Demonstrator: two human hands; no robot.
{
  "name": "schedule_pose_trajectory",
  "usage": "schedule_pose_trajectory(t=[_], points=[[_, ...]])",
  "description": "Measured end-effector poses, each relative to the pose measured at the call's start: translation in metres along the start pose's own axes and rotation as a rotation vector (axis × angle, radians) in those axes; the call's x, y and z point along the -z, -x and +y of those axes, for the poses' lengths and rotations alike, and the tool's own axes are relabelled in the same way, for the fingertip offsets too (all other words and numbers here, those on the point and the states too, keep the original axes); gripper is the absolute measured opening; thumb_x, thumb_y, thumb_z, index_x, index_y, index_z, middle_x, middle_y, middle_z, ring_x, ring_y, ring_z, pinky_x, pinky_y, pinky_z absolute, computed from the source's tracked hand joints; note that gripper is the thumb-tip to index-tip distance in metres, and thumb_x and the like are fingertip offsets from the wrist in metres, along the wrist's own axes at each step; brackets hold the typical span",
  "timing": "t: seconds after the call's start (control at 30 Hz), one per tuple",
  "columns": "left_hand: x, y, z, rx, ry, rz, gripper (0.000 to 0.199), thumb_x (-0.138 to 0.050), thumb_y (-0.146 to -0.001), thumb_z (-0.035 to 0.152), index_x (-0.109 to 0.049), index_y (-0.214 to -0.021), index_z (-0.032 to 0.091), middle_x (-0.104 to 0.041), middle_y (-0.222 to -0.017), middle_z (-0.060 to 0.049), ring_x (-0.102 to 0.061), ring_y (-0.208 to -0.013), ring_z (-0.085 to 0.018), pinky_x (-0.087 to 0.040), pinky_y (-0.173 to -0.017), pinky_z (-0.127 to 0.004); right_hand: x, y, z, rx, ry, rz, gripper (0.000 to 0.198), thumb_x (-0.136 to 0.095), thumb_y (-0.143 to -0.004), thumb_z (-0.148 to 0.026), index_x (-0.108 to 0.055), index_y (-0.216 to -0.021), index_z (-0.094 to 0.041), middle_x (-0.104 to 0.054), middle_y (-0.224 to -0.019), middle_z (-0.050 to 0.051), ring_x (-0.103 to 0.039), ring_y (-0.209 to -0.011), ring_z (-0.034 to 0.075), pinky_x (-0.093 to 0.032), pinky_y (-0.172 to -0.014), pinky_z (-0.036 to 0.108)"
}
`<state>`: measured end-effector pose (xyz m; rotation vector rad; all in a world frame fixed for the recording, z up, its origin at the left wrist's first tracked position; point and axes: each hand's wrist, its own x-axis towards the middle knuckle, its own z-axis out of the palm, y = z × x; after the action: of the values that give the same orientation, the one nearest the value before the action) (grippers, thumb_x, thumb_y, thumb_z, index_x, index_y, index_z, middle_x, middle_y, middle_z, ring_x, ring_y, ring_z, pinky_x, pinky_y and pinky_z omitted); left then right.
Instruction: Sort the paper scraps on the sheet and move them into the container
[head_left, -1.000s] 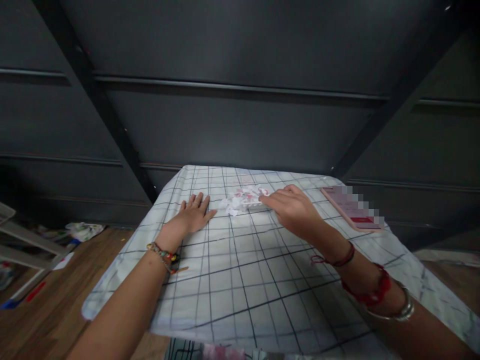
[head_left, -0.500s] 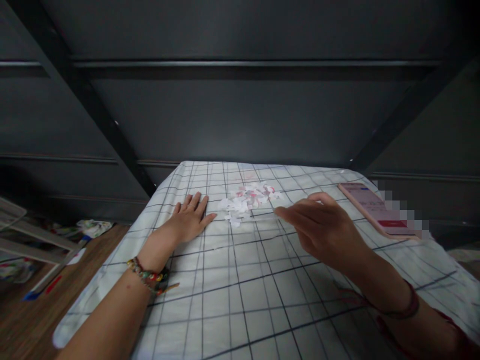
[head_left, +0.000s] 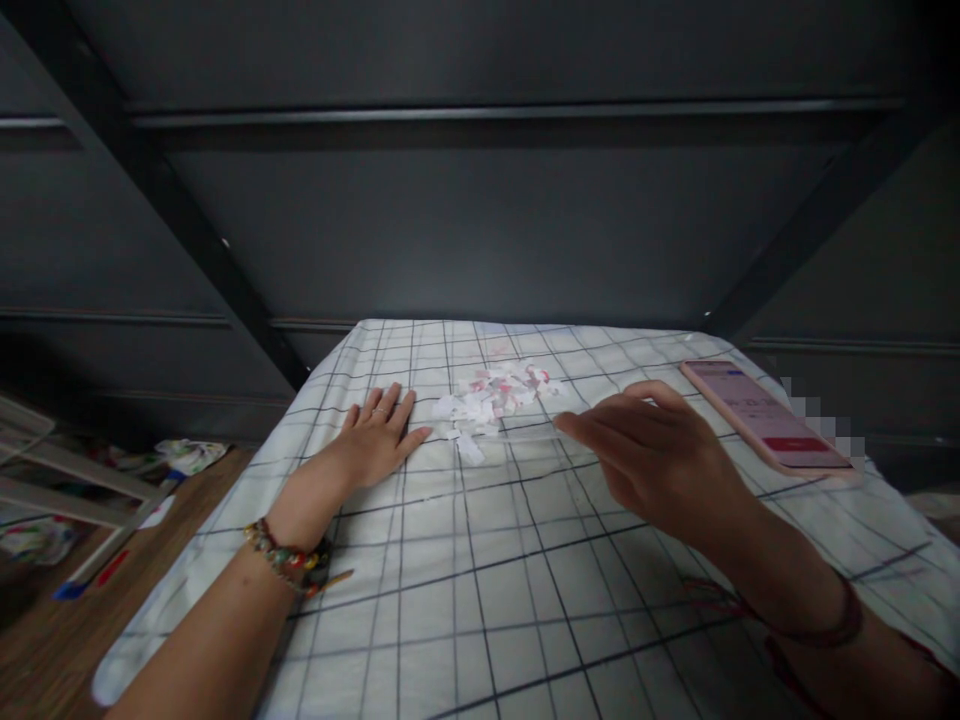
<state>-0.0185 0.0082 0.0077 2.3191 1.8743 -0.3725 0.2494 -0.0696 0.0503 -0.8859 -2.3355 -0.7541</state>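
White paper scraps point(head_left: 487, 397), some marked pink or red, lie in a loose heap on the checked cloth point(head_left: 420, 580). To the left of them, my left hand point(head_left: 375, 440) rests flat with its fingers spread, a ring on one finger. My right hand point(head_left: 652, 450) is held to the right of the heap, thumb and fingers pinched together. From its fingertips a thin clear strip point(head_left: 521, 434) seems to reach left to the near edge of the scraps; it is faint, and I cannot tell its exact kind.
A phone point(head_left: 765, 415) in a pink case lies at the right, its screen lit. Dark panels point(head_left: 480, 230) rise behind the cloth's far edge. At the lower left, a pale frame point(head_left: 97, 455) and a red object point(head_left: 112, 568) are by the wooden floor.
A white scrap at the near edge of the heap now lies slightly closer to me. The view has shifted slightly; both hands keep nearly the same pose.
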Motion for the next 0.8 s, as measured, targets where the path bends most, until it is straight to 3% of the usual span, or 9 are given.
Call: schedule_pose_trajectory(t=[0.43,0.8], points=[[-0.001,0.0,-0.001,-0.006,-0.008,0.016,0.068,-0.015,-0.091,0.056,-0.01,-0.146,0.016,-0.002,-0.152,-0.008,-0.002,-0.138,-0.029,-0.016,-0.108,-0.047,0.0,0.003,0.006,-0.074,0.063,-0.008,0.037,-0.038,-0.07,0.004,-0.056,-0.095,-0.017,-0.062,-0.064,-0.001,-0.052,-0.059,0.014,-0.04,-0.062,0.032],[0.001,0.001,0.0,-0.006,0.002,0.01,0.067,-0.016,-0.092,0.054,-0.009,-0.146,0.015,-0.001,-0.152,-0.009,-0.001,-0.138,-0.029,-0.015,-0.108,-0.048,0.006,-0.001,-0.004,0.027,0.046,-0.048,0.034,-0.039,-0.073,0.004,-0.058,-0.094,-0.013,-0.066,-0.07,0.002,-0.055,-0.063,0.015,-0.044,-0.068,0.034]])
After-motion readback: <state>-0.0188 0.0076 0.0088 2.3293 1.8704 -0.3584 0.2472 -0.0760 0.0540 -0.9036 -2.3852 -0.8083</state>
